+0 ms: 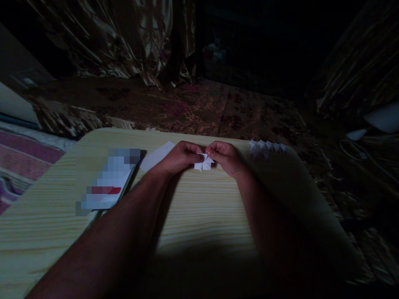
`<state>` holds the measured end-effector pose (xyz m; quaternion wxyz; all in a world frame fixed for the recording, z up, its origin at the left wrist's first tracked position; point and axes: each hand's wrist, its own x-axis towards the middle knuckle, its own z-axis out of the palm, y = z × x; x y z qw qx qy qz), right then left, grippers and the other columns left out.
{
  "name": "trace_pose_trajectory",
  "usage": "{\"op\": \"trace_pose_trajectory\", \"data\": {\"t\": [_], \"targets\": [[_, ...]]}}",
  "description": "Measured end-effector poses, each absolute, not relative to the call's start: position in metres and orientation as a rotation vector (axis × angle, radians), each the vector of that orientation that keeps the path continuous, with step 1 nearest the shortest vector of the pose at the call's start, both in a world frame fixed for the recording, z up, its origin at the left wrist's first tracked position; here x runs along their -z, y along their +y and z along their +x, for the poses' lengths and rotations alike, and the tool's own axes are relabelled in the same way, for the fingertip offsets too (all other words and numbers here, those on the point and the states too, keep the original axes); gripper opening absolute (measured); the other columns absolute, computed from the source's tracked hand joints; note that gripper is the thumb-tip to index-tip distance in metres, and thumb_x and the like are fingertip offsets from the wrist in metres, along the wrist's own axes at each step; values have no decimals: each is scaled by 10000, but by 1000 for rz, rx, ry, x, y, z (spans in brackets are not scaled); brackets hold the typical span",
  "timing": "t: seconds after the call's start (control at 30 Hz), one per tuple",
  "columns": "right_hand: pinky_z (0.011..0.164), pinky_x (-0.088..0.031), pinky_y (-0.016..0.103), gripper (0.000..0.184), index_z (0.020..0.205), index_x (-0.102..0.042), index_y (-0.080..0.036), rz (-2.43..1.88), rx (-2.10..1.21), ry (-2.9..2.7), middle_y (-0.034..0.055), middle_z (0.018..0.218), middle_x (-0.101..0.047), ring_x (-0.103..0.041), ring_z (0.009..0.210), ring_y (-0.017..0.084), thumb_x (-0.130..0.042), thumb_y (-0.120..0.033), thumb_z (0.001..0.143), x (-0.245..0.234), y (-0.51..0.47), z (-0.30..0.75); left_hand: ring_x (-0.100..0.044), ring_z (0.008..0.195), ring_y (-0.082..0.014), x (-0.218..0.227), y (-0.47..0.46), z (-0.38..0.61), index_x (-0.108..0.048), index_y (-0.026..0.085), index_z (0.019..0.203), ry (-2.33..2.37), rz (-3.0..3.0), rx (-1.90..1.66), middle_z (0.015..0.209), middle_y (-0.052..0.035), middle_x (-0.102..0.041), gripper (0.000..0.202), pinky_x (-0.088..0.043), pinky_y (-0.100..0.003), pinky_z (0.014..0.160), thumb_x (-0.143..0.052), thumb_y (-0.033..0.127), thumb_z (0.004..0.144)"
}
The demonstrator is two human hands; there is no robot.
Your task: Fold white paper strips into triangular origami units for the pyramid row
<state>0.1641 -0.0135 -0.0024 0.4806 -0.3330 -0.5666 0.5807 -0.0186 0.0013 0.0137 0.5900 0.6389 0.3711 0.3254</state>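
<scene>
A small piece of folded white paper [205,164] with pointed flaps is held up between both hands above the wooden table [199,207]. My left hand [183,157] pinches its upper left part between thumb and fingers. On the other side, my right hand [225,157] grips its upper right edge with the fingertips. White paper sheets [158,155] lie flat just beyond my left wrist. Several small folded white paper pieces [267,146] sit together near the table's far right corner. Parts of the held paper are hidden behind my fingers.
Left of my forearm lies a flat light-coloured item with a red mark [106,190], its surface pixelated. Beyond the table stands a surface with patterned fabric [193,106], with curtains [140,37] behind. A striped cloth [25,153] is at the left; a white cable [361,154] at the right.
</scene>
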Motion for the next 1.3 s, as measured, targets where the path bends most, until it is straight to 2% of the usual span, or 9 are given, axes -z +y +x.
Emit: {"op": "trace_pose_trajectory", "data": {"t": [0.43,0.73,1.3], "targets": [[513,-383,203,286,799,-591,-158,-850,-1389,-1438,-14,660,-561,-488,572,92,-699,-406,707,0,-15,165,-475,505,-77,-11,4,-18,-633,118,643,856,1543,-743,555,16,-573,172,-363,-219,532,-700,276,657],[586,-411,218,264,774,-584,-156,-876,-1325,-1481,-7,712,-574,-511,638,100,-682,-396,722,-2,-15,163,-438,480,-64,-13,3,-17,-606,120,616,883,1575,-725,529,31,-537,182,-329,-206,496,-694,274,656],[536,-383,216,198,752,-579,-156,-985,-1143,-1493,-2,693,-589,-519,610,103,-644,-342,735,2,-14,157,-418,472,-61,-7,3,-15,-595,134,626,892,1582,-760,537,30,-521,200,-311,-208,481,-685,305,678]]}}
